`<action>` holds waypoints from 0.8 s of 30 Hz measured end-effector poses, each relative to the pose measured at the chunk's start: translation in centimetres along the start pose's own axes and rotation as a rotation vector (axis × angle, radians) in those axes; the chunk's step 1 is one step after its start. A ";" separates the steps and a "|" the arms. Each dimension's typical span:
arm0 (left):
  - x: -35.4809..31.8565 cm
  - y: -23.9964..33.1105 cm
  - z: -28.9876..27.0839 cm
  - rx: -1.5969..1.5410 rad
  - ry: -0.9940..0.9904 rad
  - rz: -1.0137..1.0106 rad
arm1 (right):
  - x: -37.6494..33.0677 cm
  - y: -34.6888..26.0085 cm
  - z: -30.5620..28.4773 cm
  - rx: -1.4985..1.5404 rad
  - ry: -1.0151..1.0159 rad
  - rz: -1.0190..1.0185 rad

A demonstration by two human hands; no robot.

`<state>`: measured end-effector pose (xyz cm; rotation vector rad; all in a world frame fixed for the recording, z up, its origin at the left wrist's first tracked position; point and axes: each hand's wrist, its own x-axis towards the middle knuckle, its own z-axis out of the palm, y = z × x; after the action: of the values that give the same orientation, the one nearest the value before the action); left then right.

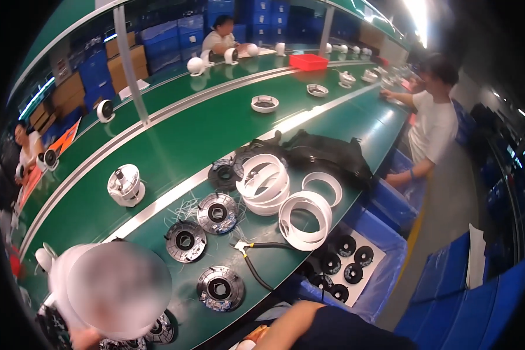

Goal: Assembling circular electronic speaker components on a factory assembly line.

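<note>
Neither of the wearer's hands shows, so I cannot say how wide the fingers are or whether they hold anything. A bare forearm [290, 324], apparently the right, crosses the lower edge out of a dark sleeve [347, 332], its hand hidden from sight.

Take the cutters [244, 250] with black-and-yellow handles as the landmark; they lie on the bench with the handles spread, untouched by any visible hand. Closest to the forearm is a round silvery unit [220, 289] with a dark centre, on the near side of the cutters and a little left. It would probably handle best by its outer rim, kept level, fingers off the small parts along its edge. A second unit [185, 240] lies left of the cutters and a third [217, 213] just beyond them. Thin clear strands [184, 204] straggle around these two — worth easing free before either is lifted, I'd judge, so nothing snags.

Beyond the cutters stands a stack of white rings [268, 201]; more white rings [286, 219] sit to their right. Light, even pressure should suit such thin walls. A black bag [326, 154] lies farther back. Right of the cutters and lower, a blue-lined bin [385, 280] holds black discs [354, 273]. Far left of the cutters, a white unit [125, 185] stands on the belt; nearer, also left, is a white-clad person [116, 286] — a co-worker.
</note>
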<state>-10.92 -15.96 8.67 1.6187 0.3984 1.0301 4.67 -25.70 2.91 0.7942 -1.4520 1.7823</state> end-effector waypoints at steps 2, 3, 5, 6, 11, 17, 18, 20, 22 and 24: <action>0.0 -2.5 -0.1 -0.260 -0.102 -0.157 | -3.8 -4.4 -0.2 -0.822 0.273 -0.108; -1.5 -4.2 -2.0 -0.359 -0.019 -0.366 | -8.7 -2.9 -1.7 -1.274 0.501 -0.233; 1.3 -9.3 -2.5 -0.711 0.191 -0.788 | -11.9 -3.5 -2.8 -1.643 0.923 -0.015; 2.7 -11.8 -1.3 -0.933 -0.010 -0.641 | -13.0 -3.0 -2.8 -1.659 1.150 -0.024; 8.8 -18.7 4.4 -1.154 -0.276 -0.514 | -15.6 -1.0 -3.8 -1.788 1.397 0.377; 10.6 -19.0 4.2 -1.217 -0.196 -0.501 | -17.2 -3.5 -7.5 -2.009 1.051 1.072; 10.6 -18.8 4.3 -1.226 -0.189 -0.478 | -17.1 -3.6 -7.3 -2.010 1.054 1.077; 10.5 -19.1 4.3 -1.252 -0.193 -0.496 | -16.8 -3.4 -7.3 -2.026 1.003 1.173; 10.0 -19.8 4.6 -1.328 -0.227 -0.541 | -17.0 -3.1 -7.0 -1.942 1.009 1.172; 9.6 -21.2 5.2 -1.367 -0.238 -0.611 | -17.2 -2.3 -6.6 -1.875 0.997 1.171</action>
<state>3.96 -5.44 -6.72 0.3091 -0.0367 0.3903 16.19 -21.23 -10.91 -1.8034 -1.9038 0.3008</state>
